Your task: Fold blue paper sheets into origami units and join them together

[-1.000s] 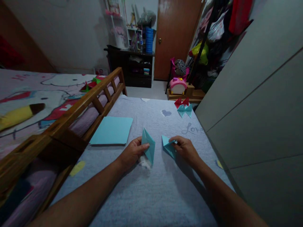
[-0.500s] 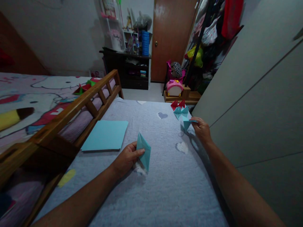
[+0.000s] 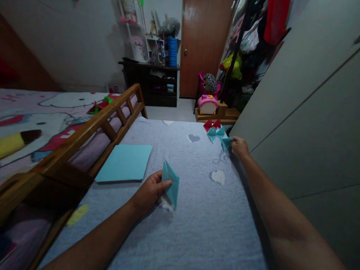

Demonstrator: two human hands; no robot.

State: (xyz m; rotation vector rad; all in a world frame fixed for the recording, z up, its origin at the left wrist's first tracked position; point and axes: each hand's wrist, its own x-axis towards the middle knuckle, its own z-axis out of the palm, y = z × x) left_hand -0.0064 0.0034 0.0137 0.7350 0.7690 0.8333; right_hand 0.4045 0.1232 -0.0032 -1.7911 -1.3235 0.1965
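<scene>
Over the middle of the bed, my left hand (image 3: 154,187) pinches a folded light-blue paper (image 3: 171,183) between thumb and fingers. My right hand (image 3: 239,147) reaches to the far right edge and grips a light-blue origami piece (image 3: 226,143) by its right corner. That piece is right beside other light-blue origami pieces (image 3: 216,134); whether they touch I cannot tell. Behind them stand red origami pieces (image 3: 212,125). A stack of light-blue paper sheets (image 3: 125,163) lies flat on the left side of the bed, beyond my left hand.
A blue sheet with heart prints (image 3: 197,225) covers the bed. A wooden rail (image 3: 84,123) runs along its left side, with another bed (image 3: 56,101) behind it. A pale cabinet (image 3: 317,123) borders the right. A pink toy case (image 3: 208,105) sits past the far end.
My right hand has moved slightly away and down with its origami piece, bringing it beside the other light-blue ones. My left hand holds its folded paper in nearly the same place.
</scene>
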